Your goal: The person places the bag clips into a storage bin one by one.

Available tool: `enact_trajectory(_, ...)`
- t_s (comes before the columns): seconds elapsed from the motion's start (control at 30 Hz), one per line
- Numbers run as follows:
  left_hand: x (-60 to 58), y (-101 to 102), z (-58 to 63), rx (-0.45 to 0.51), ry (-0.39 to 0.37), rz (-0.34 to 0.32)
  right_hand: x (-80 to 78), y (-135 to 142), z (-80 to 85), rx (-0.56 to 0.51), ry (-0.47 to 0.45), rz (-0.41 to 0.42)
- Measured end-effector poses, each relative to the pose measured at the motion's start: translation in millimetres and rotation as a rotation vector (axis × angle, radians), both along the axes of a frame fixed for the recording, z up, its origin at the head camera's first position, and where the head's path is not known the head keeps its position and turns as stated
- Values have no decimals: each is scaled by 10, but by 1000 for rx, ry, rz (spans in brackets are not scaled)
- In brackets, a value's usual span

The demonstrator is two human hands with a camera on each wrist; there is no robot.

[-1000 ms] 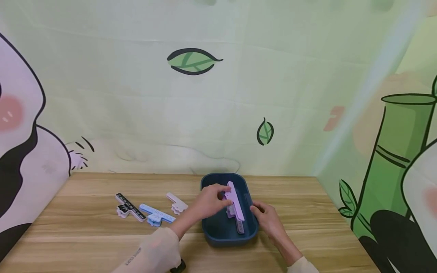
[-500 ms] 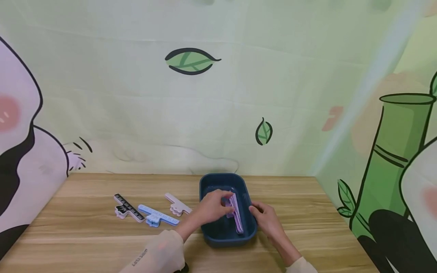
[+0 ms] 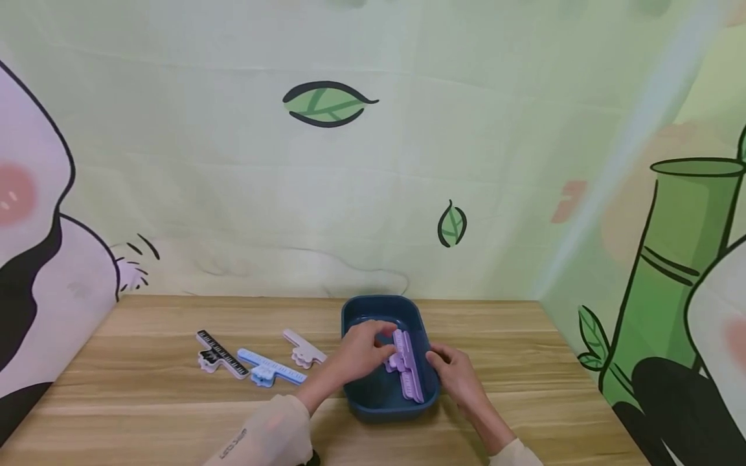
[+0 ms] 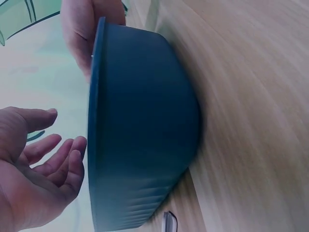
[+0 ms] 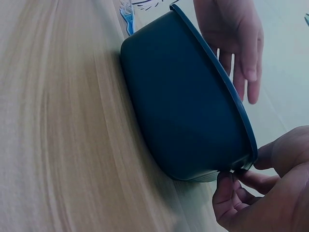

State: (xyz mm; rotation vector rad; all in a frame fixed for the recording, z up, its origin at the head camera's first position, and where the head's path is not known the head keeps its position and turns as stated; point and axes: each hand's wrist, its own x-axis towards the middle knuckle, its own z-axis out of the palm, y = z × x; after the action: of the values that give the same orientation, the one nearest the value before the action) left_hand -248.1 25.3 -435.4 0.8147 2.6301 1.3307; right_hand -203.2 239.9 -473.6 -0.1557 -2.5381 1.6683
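Note:
Inside the dark blue plastic bin [image 3: 384, 411], a purple clip [image 3: 409, 375] with a long flat bar lies along the right side, overlapping another clip. My left hand [image 3: 367, 349] hovers over the bin beside this clip, thumb and fingers apart. In the left wrist view, the left hand [image 4: 41, 174] has loosely bent fingers with nothing between them, near the bin's rim. My right hand [image 3: 457, 372] holds the bin's right edge. The right wrist view shows the right hand [image 5: 270, 183] pinching the rim at a corner of the bin [image 5: 183, 96].
Left of the bin on the wooden table [image 3: 146, 388] lie a black clip [image 3: 221, 354] with piano-key markings, a light blue clip [image 3: 271, 367] and a pale pinkish-white clip [image 3: 304, 349]. A cartoon-printed cloth [image 3: 350, 194] hangs behind the table.
The left hand has lowered the purple clip onto the one in the bin and let go of it. The right hand has stayed on the rim.

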Motion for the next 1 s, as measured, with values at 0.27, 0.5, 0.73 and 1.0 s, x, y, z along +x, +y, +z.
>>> enact_trajectory(0.27,37,-84,53,53,-3,63,-10,-3,-5,1,-5,3)
enact_trajectory(0.5,59,-241,80,116,19,79,0,-8,18,11,-38,-4)
enact_trajectory(0.73,73,-428,104,160,14,137,-4,-5,11,12,-40,-6)
enact_trajectory(1.0,117,-683,111,196,-13,224,-8,-10,20,12,-27,-2)
